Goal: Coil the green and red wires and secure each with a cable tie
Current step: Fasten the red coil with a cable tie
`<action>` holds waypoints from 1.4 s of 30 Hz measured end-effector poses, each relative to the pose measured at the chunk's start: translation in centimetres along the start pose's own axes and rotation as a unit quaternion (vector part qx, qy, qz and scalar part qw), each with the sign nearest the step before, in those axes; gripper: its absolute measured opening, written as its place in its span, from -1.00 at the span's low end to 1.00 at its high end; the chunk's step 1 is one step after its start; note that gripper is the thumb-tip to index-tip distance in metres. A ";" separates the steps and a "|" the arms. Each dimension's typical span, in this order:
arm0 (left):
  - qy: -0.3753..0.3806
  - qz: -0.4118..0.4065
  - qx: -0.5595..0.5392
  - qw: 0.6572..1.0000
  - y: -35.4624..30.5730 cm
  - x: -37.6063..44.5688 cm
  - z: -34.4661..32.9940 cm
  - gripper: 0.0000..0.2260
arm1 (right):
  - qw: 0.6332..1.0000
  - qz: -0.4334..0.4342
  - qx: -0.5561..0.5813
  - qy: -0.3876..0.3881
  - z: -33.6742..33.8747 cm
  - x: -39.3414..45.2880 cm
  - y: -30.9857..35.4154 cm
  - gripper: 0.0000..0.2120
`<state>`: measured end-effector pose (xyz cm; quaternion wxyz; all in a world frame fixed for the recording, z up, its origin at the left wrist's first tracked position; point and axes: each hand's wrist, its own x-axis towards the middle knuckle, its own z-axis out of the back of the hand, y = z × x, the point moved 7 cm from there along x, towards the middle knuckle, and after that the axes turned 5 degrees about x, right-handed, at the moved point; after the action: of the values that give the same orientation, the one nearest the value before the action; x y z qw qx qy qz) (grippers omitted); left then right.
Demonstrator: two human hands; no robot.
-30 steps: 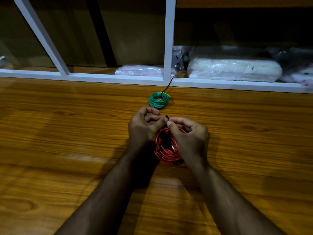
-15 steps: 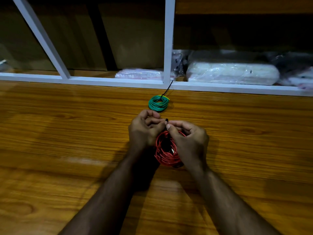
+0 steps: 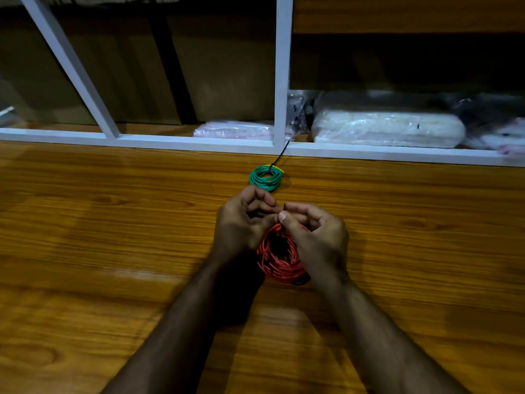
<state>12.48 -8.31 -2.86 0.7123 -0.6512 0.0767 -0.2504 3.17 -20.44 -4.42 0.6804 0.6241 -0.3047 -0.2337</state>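
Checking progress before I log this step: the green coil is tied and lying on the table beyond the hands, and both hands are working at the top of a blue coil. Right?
Not quite. In the head view the coil under both hands is red, not blue. The rest holds: the green coil lies on the table beyond the hands with a black cable tie on it, and the left hand and right hand meet at the red coil's top.

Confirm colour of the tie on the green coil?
Black: the cable tie on the green coil has its tail pointing toward the shelf; clearest in the head view.

It looks like a storeroom or small workshop. A wooden counter (image 3: 113, 251) fronts white-framed shelving (image 3: 282, 81) holding plastic-wrapped bundles (image 3: 386, 132) in dim light.
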 end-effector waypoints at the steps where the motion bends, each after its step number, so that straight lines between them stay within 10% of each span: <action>1: 0.012 -0.007 0.022 1.000 -0.2 0.0 0.1 -0.71 | 1.000 -0.002 -0.001 0.011 -0.1 0.1 0.0 -0.80; 9: 0.097 0.034 -0.054 0.993 0.3 -1.8 0.3 -0.73 | 0.999 0.004 0.021 0.028 -0.3 0.5 0.0 -0.93; 17: -0.003 -0.096 0.228 0.969 -0.4 -3.2 0.8 -0.77 | 0.970 0.092 -0.166 0.150 -0.4 2.0 3.5 -0.95; 42: -0.032 -0.077 0.208 0.975 -0.7 -4.6 1.5 -0.80 | 0.889 0.235 -0.266 0.289 -3.0 2.2 7.4 -0.89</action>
<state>8.97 -4.87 -2.95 0.8128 -0.5004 -0.0505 -0.2939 6.38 -18.97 3.06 0.9139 0.3700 -0.1589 0.0510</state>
